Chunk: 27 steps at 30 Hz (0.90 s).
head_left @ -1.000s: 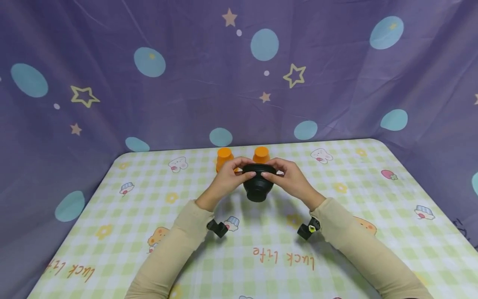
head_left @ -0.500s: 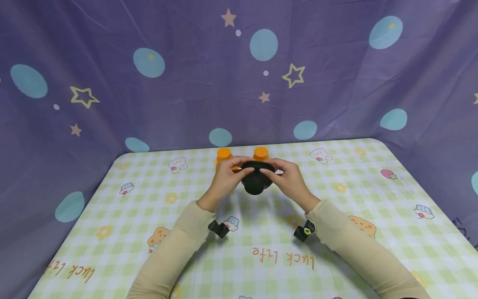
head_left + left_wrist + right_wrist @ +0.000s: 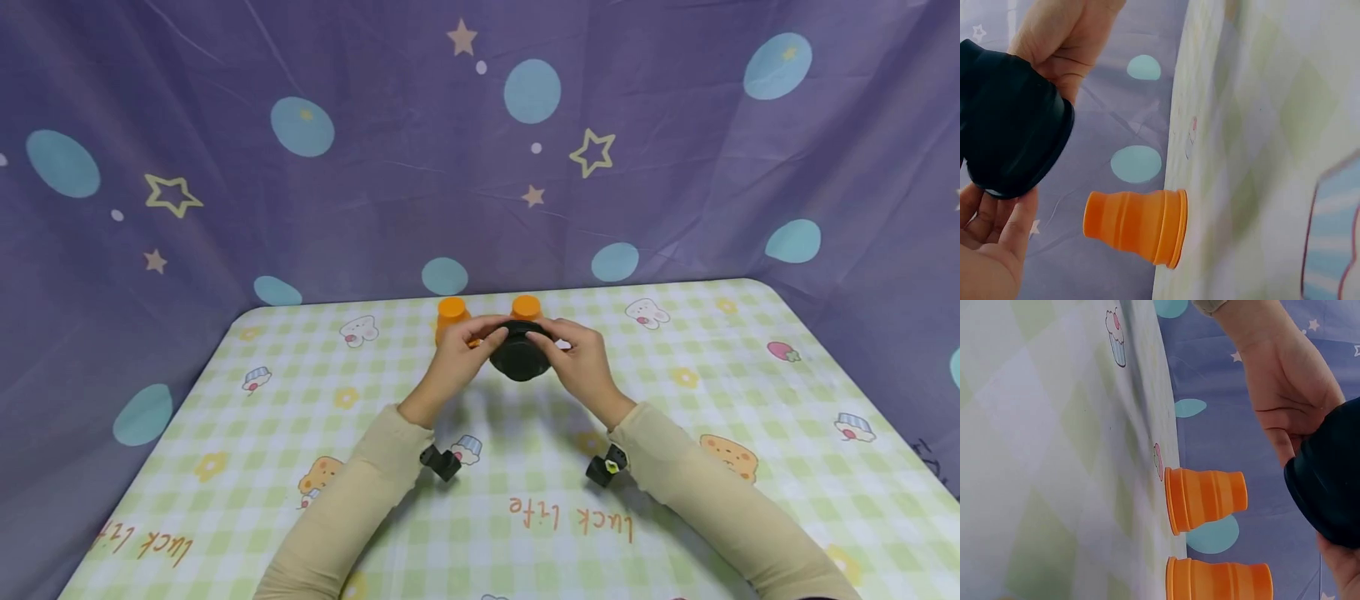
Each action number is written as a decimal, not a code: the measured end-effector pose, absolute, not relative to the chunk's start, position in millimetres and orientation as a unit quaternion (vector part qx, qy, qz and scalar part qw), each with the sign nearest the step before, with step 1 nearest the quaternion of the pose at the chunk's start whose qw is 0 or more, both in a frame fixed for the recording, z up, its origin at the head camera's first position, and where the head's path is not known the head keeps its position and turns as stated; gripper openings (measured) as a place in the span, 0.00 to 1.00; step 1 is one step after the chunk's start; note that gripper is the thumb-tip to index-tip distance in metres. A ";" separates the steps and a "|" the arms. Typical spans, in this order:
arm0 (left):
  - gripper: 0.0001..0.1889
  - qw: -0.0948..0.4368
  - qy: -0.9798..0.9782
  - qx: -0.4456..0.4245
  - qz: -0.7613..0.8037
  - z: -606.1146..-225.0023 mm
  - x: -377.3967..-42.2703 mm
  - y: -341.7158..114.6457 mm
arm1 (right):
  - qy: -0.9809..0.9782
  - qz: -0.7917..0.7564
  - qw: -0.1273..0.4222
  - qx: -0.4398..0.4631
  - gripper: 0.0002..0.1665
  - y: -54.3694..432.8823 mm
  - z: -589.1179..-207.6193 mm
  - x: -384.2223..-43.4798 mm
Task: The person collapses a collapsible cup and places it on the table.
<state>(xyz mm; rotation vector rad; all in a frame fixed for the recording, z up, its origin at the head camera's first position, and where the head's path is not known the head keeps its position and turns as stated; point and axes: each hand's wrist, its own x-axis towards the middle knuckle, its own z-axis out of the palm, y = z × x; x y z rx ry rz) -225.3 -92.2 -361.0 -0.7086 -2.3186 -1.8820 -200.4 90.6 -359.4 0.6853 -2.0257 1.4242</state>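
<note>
Fingers [image 3: 1019,223] of left hand [image 3: 456,354] and right hand [image 3: 585,357] are clamped on the dark cup [image 3: 519,358], held above the table [image 3: 420,533]; two orange cups [image 3: 1207,497] stand narrow end up beyond it, seemingly done; the dark one, not yet set down, appears outstanding.

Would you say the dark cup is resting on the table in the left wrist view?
No, the left hand and right hand hold the dark cup apart from the table.
</note>
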 end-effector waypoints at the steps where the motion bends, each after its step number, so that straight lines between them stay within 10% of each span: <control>1: 0.16 0.025 -0.747 -0.228 -0.624 -364.3 -227.7 -92.5 | -0.752 0.535 0.288 0.255 0.08 90.5 -359.5 -200.5; 13: 0.21 -0.066 -0.710 -0.207 -0.670 -377.0 -229.1 -83.8 | -0.751 0.572 0.279 0.174 0.12 90.3 -362.9 -205.0; 27: 0.23 -0.047 -0.690 -0.227 -0.686 -375.8 -227.4 -82.9 | -0.736 0.583 0.302 0.163 0.09 91.3 -363.9 -207.5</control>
